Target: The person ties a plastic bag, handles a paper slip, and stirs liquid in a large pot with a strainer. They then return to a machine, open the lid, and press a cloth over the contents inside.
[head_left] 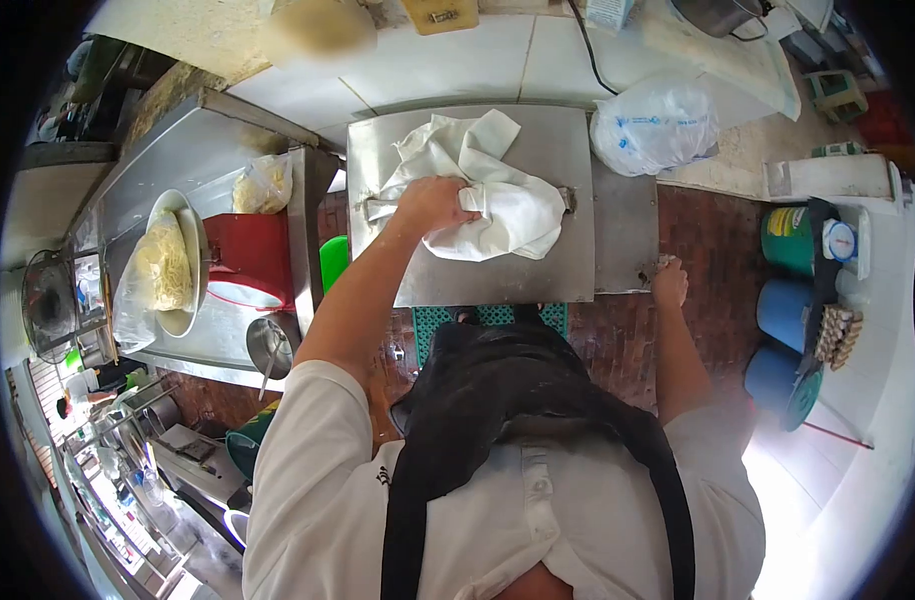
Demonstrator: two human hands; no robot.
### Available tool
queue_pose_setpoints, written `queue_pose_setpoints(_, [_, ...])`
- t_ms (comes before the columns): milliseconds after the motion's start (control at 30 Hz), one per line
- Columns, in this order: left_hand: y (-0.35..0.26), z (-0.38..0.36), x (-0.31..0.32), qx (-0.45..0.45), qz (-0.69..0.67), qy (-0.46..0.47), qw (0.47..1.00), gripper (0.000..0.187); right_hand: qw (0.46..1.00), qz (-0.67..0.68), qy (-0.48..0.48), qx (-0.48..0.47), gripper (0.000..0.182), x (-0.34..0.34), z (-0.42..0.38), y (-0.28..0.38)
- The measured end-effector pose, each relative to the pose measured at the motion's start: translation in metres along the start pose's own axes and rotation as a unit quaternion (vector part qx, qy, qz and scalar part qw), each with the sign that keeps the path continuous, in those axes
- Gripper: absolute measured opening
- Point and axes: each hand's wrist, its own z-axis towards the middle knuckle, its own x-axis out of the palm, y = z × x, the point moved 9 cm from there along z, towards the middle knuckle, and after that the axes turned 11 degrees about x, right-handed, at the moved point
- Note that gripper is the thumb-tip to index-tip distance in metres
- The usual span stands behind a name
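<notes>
The cloth (513,212) is white, the apron (498,385) black.

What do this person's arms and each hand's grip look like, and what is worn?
The left grip and right grip are bare hands without gloves. The left sleeve and right sleeve are short and off-white; no watch shows.

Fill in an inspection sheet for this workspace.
Surface: square grey metal top, with a flat metal panel alongside.
Job's things: crumpled white cloth, bunched on the square grey metal top.
Clutter: translucent plastic bag with blue print, at the panel's far end.
Hands: left hand closed on the cloth; right hand beside the panel's near corner, grasp unclear.
Cables: thin black cable against white wall tiles, ends not visible.
Surroundings: white oval bowl with bagged yellowish food on a silver steel counter, left; blue cylindrical barrels, right; red-brown tiled floor.
</notes>
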Motion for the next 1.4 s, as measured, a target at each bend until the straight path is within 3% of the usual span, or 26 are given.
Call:
queue_pose_setpoints(67, [-0.002, 0.002, -0.004, 0.012, 0.001, -0.009, 1.0, 0.06, 1.0, 0.009, 0.001, 0.001, 0.044, 0.006, 0.006, -0.002])
queue_pose_setpoints(133, [-0.001, 0.003, -0.001, -0.021, 0.003, 0.076, 0.997, 0.066, 0.999, 0.025, 0.031, 0.029, 0.047, 0.002, 0.009, -0.002])
queue_pose_setpoints(233, [-0.001, 0.002, -0.002, -0.035, -0.003, 0.102, 0.994, 0.066, 0.995, 0.048, 0.053, 0.071, 0.052, 0.004, 0.012, -0.004])
queue_pose_setpoints(533, [0.003, 0.002, 0.0, -0.012, -0.017, 0.021, 1.0, 0.06, 0.991, 0.059, 0.045, 0.107, 0.058, 0.016, 0.026, -0.014])
queue_pose_setpoints(700, [0.005, 0.001, 0.0, -0.015, -0.024, 0.028, 0.999, 0.058, 0.992, 0.064, 0.051, 0.096, 0.058, 0.01, 0.022, -0.01])
queue_pose_setpoints(867, [0.004, 0.002, -0.003, 0.002, -0.018, 0.0, 1.0, 0.057, 0.983, 0.085, 0.066, 0.147, 0.055, 0.017, 0.023, -0.014])
queue_pose_setpoints(1167, [0.007, 0.006, 0.0, -0.022, -0.025, 0.054, 0.998, 0.058, 0.991, 0.064, 0.069, 0.096, 0.049, 0.024, 0.021, -0.015])
queue_pose_setpoints(1400, [0.011, 0.009, 0.005, -0.02, -0.028, 0.071, 0.997, 0.06, 0.979, 0.069, 0.074, 0.176, 0.058, 0.02, 0.022, -0.012])
